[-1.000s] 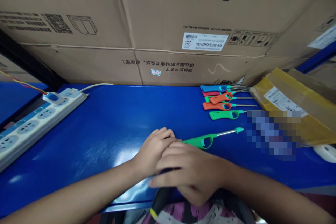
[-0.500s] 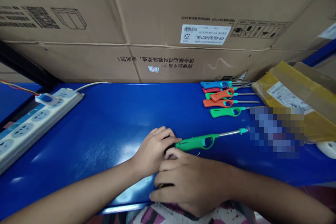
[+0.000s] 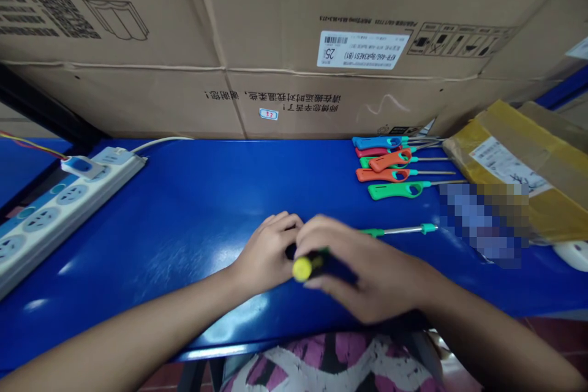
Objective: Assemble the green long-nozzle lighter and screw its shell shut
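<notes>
A green gas lighter (image 3: 386,231) lies on the blue table, its metal nozzle and turquoise tip pointing right; my right hand covers most of its body. At its rear end my left hand (image 3: 270,252) is closed, fingers bent round the part hidden there. My right hand (image 3: 367,266) is wrapped round a black handle with a round yellow end, which looks like a screwdriver (image 3: 303,268). That yellow end faces me, blurred by motion, while the rest of the tool is hidden by the hand.
Several lighters in blue, red, orange and green (image 3: 395,190) lie at the back right, beside a yellow-taped carton (image 3: 500,135). A pixelated patch covers something near them. On the left sits a white power strip (image 3: 68,202) with a plug. A large cardboard box (image 3: 275,24) stands behind.
My right hand has lifted and moved forward from the table's front edge, turning so the yellow-ended handle now shows. It now covers the lighter's green body. My left hand has hardly moved.
</notes>
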The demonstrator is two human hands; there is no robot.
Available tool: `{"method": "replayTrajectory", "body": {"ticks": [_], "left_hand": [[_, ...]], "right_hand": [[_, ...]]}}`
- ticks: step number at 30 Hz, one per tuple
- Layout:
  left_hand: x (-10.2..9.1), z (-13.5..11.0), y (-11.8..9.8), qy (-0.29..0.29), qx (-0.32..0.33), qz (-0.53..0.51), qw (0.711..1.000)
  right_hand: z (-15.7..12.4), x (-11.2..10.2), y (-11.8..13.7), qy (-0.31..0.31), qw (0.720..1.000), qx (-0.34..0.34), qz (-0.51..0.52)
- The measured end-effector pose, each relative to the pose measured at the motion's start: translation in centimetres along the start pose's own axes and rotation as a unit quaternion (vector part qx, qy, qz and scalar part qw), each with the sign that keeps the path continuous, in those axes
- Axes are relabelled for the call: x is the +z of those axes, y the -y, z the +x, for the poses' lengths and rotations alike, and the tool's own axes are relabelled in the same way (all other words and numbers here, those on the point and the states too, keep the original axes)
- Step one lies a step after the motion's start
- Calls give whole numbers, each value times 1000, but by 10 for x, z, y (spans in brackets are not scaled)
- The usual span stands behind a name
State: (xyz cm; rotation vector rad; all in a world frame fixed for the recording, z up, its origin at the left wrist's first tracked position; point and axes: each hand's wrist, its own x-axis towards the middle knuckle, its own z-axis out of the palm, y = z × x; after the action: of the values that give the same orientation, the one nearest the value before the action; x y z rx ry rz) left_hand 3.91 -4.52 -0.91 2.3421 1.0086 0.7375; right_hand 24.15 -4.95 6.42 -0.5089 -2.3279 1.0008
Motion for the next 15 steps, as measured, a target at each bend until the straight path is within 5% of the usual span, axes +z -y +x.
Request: {"method": "replayTrajectory", "body": {"ticks": [2, 5, 15], "left_hand": [[2, 0, 0, -23, -6, 6, 1000], [3, 0, -1, -24, -11, 6, 1000], [3, 0, 0, -23, -6, 22, 999]], "right_hand": [[0, -6, -7, -141, 987, -5, 82], [1, -9, -14, -246, 958, -6, 148], [0, 1, -27, -257, 961, -64, 75]]}}
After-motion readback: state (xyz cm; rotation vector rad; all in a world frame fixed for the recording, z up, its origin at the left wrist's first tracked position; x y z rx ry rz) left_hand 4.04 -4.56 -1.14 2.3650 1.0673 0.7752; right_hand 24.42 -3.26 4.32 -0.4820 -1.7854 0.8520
